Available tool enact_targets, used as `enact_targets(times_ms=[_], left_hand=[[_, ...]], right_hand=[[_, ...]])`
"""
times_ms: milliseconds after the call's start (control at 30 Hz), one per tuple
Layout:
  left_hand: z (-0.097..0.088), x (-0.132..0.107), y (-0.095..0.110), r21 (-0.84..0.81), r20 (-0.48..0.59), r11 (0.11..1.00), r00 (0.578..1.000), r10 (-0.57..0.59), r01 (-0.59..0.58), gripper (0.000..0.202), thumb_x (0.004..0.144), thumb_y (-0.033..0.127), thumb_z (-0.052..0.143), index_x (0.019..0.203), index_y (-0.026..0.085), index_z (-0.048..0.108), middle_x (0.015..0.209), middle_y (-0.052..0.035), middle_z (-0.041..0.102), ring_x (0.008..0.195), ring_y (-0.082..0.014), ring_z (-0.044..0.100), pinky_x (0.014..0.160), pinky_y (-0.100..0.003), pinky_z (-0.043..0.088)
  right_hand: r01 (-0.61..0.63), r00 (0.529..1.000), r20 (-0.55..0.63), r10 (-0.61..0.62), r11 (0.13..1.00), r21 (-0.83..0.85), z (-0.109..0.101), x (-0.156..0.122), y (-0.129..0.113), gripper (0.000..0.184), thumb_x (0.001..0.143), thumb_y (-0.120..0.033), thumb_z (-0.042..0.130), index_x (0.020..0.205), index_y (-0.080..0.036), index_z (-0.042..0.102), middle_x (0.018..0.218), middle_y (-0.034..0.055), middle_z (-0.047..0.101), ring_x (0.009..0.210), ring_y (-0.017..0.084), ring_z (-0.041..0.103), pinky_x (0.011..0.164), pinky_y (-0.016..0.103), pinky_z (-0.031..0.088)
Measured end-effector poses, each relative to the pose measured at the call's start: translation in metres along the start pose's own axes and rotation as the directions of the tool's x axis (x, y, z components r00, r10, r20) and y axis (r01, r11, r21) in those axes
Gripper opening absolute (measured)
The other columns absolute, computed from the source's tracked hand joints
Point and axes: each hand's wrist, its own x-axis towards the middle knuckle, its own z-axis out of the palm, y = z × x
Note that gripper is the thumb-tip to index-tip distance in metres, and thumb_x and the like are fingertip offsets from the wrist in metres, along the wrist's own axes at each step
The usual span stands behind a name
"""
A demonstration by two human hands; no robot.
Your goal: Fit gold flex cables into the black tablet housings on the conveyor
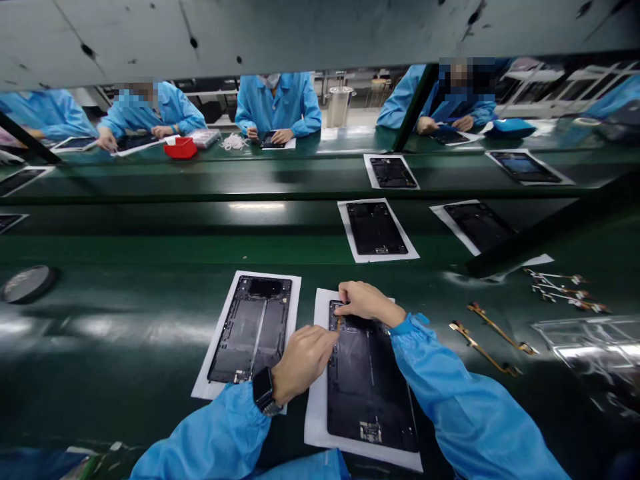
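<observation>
From my seat far off, I first see a black left shell [243, 327], lying on white paper on the green bench [125, 373]. Next is my left hand [307, 357], fingers curled close by a thin orange strip [339, 323]; I can't tell if they pinch it. The strip is over the top left part of the right shell [373, 380], and that shell lies flat on a white sheet [316, 427]. I think a hard tug could bend or tear the strip, and a sliding sheet could make the shell slip. The shell is black, with a thin line down it and a speckled patch near the bottom. My right hand [367, 301] is over its top end; I can't tell if it grips anything. Farther right lie two loose gold strips [483, 349].
</observation>
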Motion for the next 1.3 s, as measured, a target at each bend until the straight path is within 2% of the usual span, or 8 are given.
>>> enact_targets(times_ms=[200,433,667,833,933,1000,1167,1300], left_hand=[[0.006,-0.004,-0.002,0.061,0.040,0.998,0.999,0.015,-0.018,0.018,0.098,0.013,0.044,0.105,0.016,0.060,0.090,-0.0057,0.067,0.085,-0.0172,0.064,0.075,-0.031,0.050],[0.014,-0.008,-0.003,0.049,0.060,0.999,0.998,0.006,-0.009,0.018,0.099,0.015,0.045,0.107,0.015,0.060,0.094,-0.0063,0.068,0.090,-0.0175,0.065,0.080,-0.032,0.052],[0.013,-0.006,-0.001,0.047,0.071,0.999,0.997,0.020,-0.024,0.019,0.099,0.016,0.043,0.106,0.015,0.060,0.094,-0.0067,0.068,0.089,-0.0170,0.065,0.079,-0.032,0.054],[0.010,-0.005,0.000,0.050,0.061,0.998,0.998,0.025,-0.028,0.020,0.098,0.014,0.045,0.111,0.014,0.059,0.108,-0.0088,0.067,0.099,-0.0181,0.064,0.086,-0.033,0.055],[0.010,-0.006,-0.002,0.067,0.047,0.997,0.998,0.043,-0.046,0.023,0.098,0.013,0.043,0.114,0.015,0.059,0.120,-0.0110,0.064,0.110,-0.0197,0.062,0.091,-0.035,0.055],[0.013,-0.009,-0.003,0.070,0.036,0.995,0.997,0.066,-0.068,0.024,0.098,0.014,0.043,0.116,0.015,0.059,0.122,-0.0103,0.065,0.115,-0.0200,0.060,0.094,-0.036,0.055],[0.015,-0.010,-0.003,0.114,0.057,0.988,0.993,0.100,-0.106,0.023,0.098,0.015,0.045,0.115,0.014,0.061,0.121,-0.0073,0.067,0.114,-0.0195,0.061,0.093,-0.035,0.055],[0.015,-0.009,0.003,0.196,0.081,0.967,0.985,0.151,-0.165,0.020,0.098,0.013,0.047,0.110,0.011,0.062,0.121,-0.0081,0.067,0.113,-0.0236,0.061,0.089,-0.036,0.056]], right_hand=[[0.084,0.996,0.008,-0.084,0.996,-0.031,0.001,-0.003,0.002,0.029,0.072,-0.038,0.077,0.077,-0.023,0.053,0.073,-0.0032,0.062,0.065,0.014,0.054,0.056,0.024,0.027],[0.104,0.994,0.035,-0.102,0.994,-0.042,-0.001,-0.004,0.003,0.028,0.076,-0.039,0.075,0.078,-0.023,0.053,0.073,-0.0037,0.061,0.062,0.012,0.052,0.055,0.024,0.027],[0.118,0.989,0.100,-0.109,0.989,-0.089,-0.005,0.001,-0.001,0.026,0.076,-0.036,0.075,0.078,-0.023,0.053,0.071,-0.0014,0.060,0.065,0.016,0.054,0.055,0.026,0.027],[0.135,0.986,0.110,-0.123,0.984,-0.115,-0.006,-0.001,-0.005,0.024,0.078,-0.034,0.073,0.079,-0.023,0.052,0.074,-0.0002,0.061,0.069,0.017,0.057,0.056,0.026,0.027],[0.133,0.990,0.068,-0.125,0.984,-0.119,-0.001,-0.006,-0.003,0.020,0.086,-0.035,0.067,0.084,-0.023,0.051,0.080,0.0001,0.064,0.074,0.017,0.060,0.058,0.027,0.028],[0.113,0.994,0.004,-0.114,0.983,-0.147,0.003,-0.012,-0.002,0.020,0.087,-0.035,0.067,0.088,-0.023,0.051,0.085,0.0010,0.065,0.077,0.018,0.061,0.059,0.027,0.028],[0.010,0.988,-0.149,-0.046,0.973,-0.230,0.011,-0.024,-0.002,0.027,0.086,-0.042,0.069,0.090,-0.022,0.052,0.091,0.0037,0.066,0.077,0.020,0.062,0.058,0.029,0.027],[-0.033,0.985,-0.172,0.006,0.987,-0.155,0.014,-0.024,0.002,0.029,0.083,-0.043,0.071,0.086,-0.023,0.051,0.087,0.0016,0.066,0.075,0.020,0.062,0.057,0.028,0.025]])
